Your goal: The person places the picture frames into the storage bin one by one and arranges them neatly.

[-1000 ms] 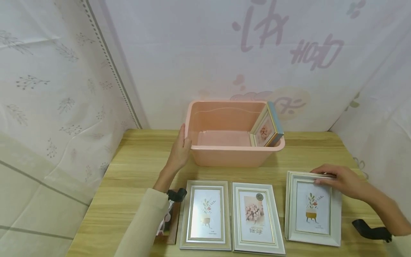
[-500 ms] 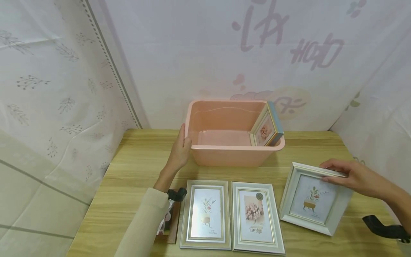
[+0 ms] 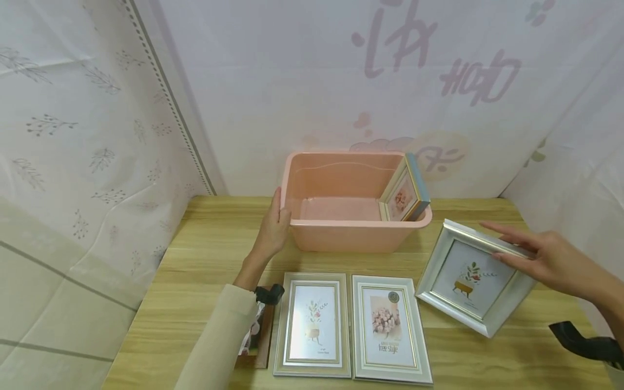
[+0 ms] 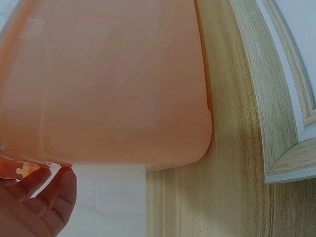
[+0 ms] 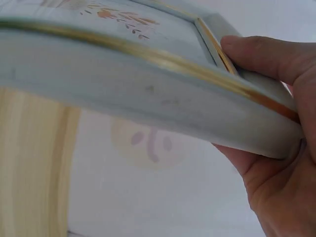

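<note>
My right hand (image 3: 556,262) grips the upper edge of a white picture frame (image 3: 473,279) with gold trim and a potted-plant print. This frame is tilted and raised over the table's right side. Up close in the right wrist view, the thumb presses the frame's front (image 5: 148,89) while the fingers go behind it. With my left hand (image 3: 272,230) I hold the left rim of a pink plastic bin (image 3: 346,238); the left wrist view shows curled fingers (image 4: 61,192) at that rim. Picture frames (image 3: 403,197) lean upright against the bin's right end.
A beige picture frame (image 3: 312,325) and a white one with a flower print (image 3: 390,330) lie side by side in front of the bin. A brown frame (image 3: 263,336) is partly hidden by my left sleeve. A patterned cloth (image 3: 292,81) hangs behind the table.
My right hand has lifted the white picture frame, tilting it and moving it up towards the bin's right side. The left hand and the bin have stayed in place.
</note>
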A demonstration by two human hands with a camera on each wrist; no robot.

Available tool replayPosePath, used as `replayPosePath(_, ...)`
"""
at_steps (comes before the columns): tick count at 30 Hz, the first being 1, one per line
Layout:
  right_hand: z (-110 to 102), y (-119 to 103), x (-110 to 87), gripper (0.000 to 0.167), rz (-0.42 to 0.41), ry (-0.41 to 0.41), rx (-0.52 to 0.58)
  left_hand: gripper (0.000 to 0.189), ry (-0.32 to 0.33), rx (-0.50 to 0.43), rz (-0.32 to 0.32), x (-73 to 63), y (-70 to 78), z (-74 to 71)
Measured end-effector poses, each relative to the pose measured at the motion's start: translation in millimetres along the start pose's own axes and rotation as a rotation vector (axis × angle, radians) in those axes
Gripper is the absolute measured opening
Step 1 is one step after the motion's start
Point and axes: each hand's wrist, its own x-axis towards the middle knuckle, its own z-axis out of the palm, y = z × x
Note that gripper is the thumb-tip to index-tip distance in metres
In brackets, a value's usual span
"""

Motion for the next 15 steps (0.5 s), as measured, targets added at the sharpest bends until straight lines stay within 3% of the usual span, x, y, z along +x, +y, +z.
replayPosePath(9, -15.8, -21.6, 15.8, 0.068, -0.079, 0.162, -0.04, 0.066, -0.001, -0.013, 0.013, -0.5, 1.4, 0.2)
replayPosePath(15, -23.3, -30.1, 27.7, 0.052, -0.162, 0.249, 0.063, 0.066, 0.005, -0.006, 0.022, -0.7, 1.0, 0.5)
